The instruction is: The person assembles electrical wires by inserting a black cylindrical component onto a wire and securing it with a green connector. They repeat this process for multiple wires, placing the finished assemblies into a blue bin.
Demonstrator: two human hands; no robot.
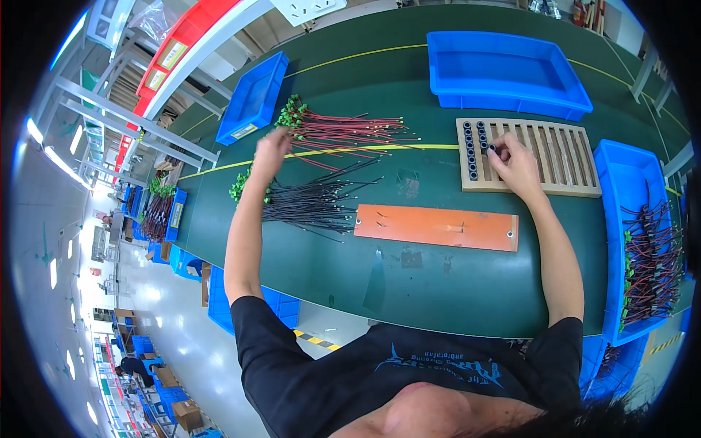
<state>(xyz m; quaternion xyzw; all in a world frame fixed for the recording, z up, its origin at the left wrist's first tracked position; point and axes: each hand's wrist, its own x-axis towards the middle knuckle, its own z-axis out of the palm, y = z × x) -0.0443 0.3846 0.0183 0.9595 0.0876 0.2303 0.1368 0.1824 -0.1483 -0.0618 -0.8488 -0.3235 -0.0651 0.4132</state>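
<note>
Left grip: my left grip (272, 150) is at the green-connector end of the red wires, fingers bent downward; I cannot tell whether they are closed on a wire.
Right grip: my right grip (520, 168) is at the slotted wooden rack (577, 188), thumb and fingers pinching one black cylindrical piece (492, 148).
Red wires: the red wires (350, 133) lie fanned out on the green surface (467, 292), their green connectors (292, 111) bunched toward my left.
Black wires: the black wires (310, 206) lie nearer to me than the red ones, green ends also leftward.
Rack: more black pieces (469, 150) stand in rows in the leftmost slots.
Orange board: the orange board (431, 228) lies flat between my forearms, just beside the tips of the black wires.
Far trays: one blue tray (507, 102) sits beyond the rack; a smaller blue tray (274, 84) stands beyond the red wires' connectors.
Right-hand bin: a long blue bin (615, 241) beside the rack holds red-and-black wire assemblies (650, 266).
</note>
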